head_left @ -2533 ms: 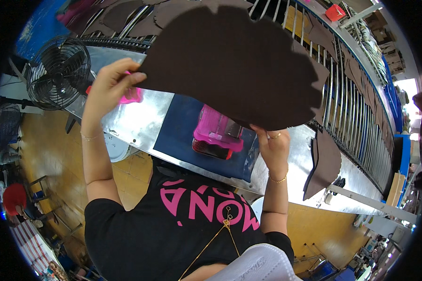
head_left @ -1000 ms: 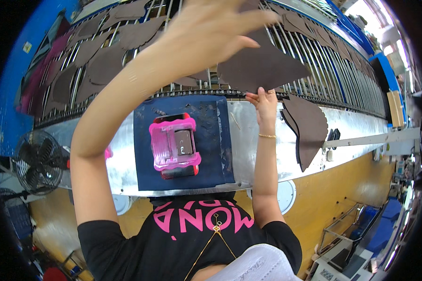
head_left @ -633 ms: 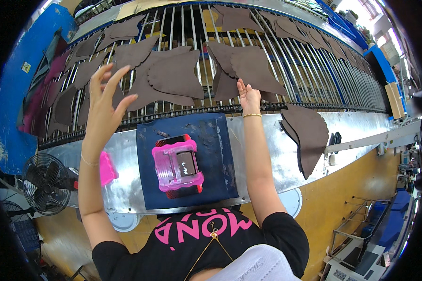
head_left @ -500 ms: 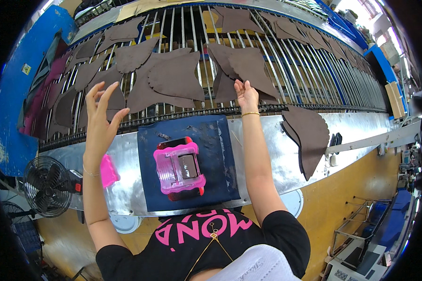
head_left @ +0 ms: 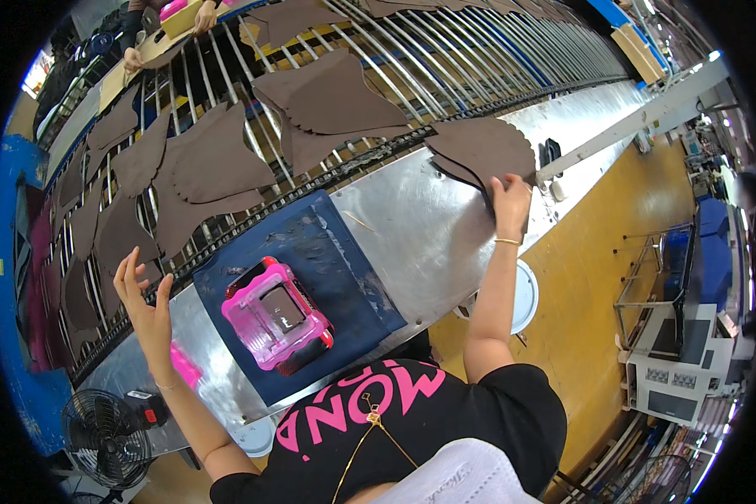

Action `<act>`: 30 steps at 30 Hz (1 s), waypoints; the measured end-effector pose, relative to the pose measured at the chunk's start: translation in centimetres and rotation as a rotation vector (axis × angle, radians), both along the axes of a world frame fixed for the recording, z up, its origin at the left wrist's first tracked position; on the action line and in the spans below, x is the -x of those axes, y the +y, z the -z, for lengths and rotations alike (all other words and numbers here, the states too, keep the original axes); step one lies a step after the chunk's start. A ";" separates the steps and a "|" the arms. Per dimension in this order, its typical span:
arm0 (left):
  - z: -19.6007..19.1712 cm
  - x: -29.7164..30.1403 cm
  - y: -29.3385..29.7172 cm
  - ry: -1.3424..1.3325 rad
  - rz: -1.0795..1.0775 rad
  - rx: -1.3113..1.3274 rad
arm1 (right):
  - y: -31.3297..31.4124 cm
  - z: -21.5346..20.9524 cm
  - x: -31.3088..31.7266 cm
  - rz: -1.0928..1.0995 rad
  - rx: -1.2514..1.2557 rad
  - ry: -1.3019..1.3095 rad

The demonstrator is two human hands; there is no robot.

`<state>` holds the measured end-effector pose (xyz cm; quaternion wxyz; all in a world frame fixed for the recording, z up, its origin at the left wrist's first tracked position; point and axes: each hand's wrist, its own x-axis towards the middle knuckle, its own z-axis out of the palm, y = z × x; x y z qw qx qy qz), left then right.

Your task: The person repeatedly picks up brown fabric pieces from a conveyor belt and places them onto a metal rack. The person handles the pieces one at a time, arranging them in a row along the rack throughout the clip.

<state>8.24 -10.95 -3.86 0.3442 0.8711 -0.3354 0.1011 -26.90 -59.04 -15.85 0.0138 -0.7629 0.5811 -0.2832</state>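
Where the barred conveyor [head_left: 512, 59] borders the metal table [head_left: 395, 218], a stack of scalloped brown pieces [head_left: 483, 147] lies on the table's right side. Right hand [head_left: 511, 206] is at the stack's near edge, fingertips bent over it; whether they pinch, cannot tell. Left hand [head_left: 149, 319] holds nothing, fingers apart, near the conveyor. Stack could slide askew if several pieces catch together.
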 end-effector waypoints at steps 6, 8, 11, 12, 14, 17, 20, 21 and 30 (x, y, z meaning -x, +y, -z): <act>0.8 1.0 -2.4 0.105 0.045 0.193 | -2.2 2.3 4.9 0.226 -0.253 0.007; 0.6 1.6 -2.8 0.114 0.044 0.190 | -2.6 1.4 4.4 0.283 -0.381 -0.036; 0.7 2.0 -2.5 0.123 0.037 0.181 | -3.2 0.3 4.4 0.304 -0.480 -0.048; 0.8 2.1 -2.4 0.126 0.033 0.178 | -3.5 0.1 4.7 0.299 -0.498 -0.043; 0.8 2.2 -1.8 0.140 0.029 0.188 | -4.0 0.0 5.0 0.231 -0.448 -0.003; 0.2 2.6 -1.3 0.144 0.017 0.191 | -1.9 -1.2 3.4 0.043 -0.149 0.011; -0.5 3.0 -1.5 0.103 0.024 0.194 | 1.8 -5.8 0.0 -0.080 0.141 -0.044; -0.6 3.0 -1.7 0.083 0.032 0.197 | 2.9 -7.8 -1.0 -0.091 0.204 0.014; -2.5 3.8 -5.7 0.204 0.203 0.703 | 15.0 -14.8 -11.9 -0.854 0.050 -0.659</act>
